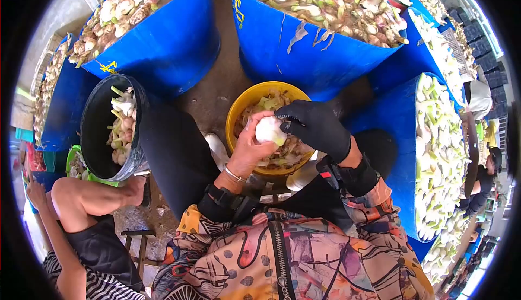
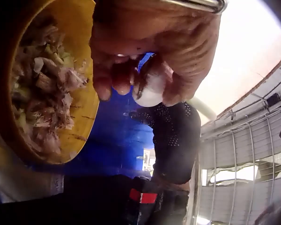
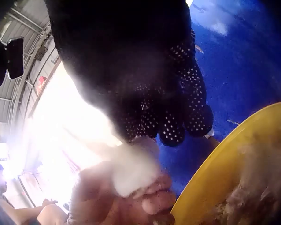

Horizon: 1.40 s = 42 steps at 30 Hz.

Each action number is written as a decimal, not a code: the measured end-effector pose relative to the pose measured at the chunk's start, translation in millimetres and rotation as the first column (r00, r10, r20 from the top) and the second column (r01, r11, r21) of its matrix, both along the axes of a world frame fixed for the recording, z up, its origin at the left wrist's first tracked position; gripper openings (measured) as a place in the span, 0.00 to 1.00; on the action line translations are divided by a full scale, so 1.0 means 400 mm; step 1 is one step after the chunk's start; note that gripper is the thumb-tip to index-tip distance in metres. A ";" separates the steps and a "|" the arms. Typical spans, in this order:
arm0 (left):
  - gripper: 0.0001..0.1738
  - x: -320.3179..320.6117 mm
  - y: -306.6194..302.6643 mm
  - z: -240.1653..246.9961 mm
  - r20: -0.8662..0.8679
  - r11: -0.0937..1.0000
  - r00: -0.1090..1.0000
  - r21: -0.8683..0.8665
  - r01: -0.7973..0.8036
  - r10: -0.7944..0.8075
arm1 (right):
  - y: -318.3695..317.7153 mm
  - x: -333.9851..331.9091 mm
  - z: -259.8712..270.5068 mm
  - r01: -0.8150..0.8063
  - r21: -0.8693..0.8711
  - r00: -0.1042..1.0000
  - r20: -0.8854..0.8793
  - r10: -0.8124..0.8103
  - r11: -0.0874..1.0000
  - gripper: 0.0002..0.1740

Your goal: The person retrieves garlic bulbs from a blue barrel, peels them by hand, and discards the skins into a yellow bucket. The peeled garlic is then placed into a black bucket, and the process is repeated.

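A peeled-looking white garlic bulb (image 1: 269, 131) with a short greenish stem end is held above the yellow bucket (image 1: 232, 118). My bare left hand (image 1: 245, 152) grips it from the left, fingers over the far side and thumb on the near side. From the right, my right hand (image 1: 321, 129), in a black glove with white dots, pinches at the bulb's upper side. In the right wrist view the gloved fingertips (image 3: 172, 133) bend right at the bulb (image 3: 136, 171). Loose papery skins and greenish scraps (image 2: 49, 93) fill much of the bucket.
Blue tubs heaped with garlic stand ahead, one at left (image 1: 163, 45), another at centre (image 1: 320, 45), with a further tub (image 1: 391, 115) at right. A black bucket (image 1: 95, 132) with stemmed bulbs (image 1: 124, 121) is beside my left knee. Another person's bare leg (image 1: 95, 197) is at far left.
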State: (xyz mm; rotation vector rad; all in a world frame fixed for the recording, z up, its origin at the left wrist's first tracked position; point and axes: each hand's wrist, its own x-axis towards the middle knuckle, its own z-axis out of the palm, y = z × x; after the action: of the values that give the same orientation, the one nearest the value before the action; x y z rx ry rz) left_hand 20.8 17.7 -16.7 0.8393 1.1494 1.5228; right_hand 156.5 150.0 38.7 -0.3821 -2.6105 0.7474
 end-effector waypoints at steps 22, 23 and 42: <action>0.33 0.009 -0.014 -0.006 0.298 0.989 0.944 0.068 0.129 -0.144 | 0.036 0.007 -0.063 0.043 -0.393 0.992 0.125 0.008 0.919 0.07; 0.33 0.010 -0.018 -0.001 0.373 0.982 0.908 0.076 0.175 -0.191 | 0.036 0.009 -0.080 0.036 -0.375 0.996 0.089 -0.002 0.926 0.07; 0.23 0.001 -0.002 -0.060 0.758 0.999 0.652 -0.010 -0.041 0.034 | -0.022 0.031 -0.067 -0.177 -0.883 0.972 -0.227 -0.066 0.434 0.08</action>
State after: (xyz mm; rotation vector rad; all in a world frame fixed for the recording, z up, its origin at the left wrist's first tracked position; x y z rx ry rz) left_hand 21.2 17.0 -40.8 0.1034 0.5177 1.6647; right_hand 168.7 141.3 11.8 -0.4448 -1.7483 2.0827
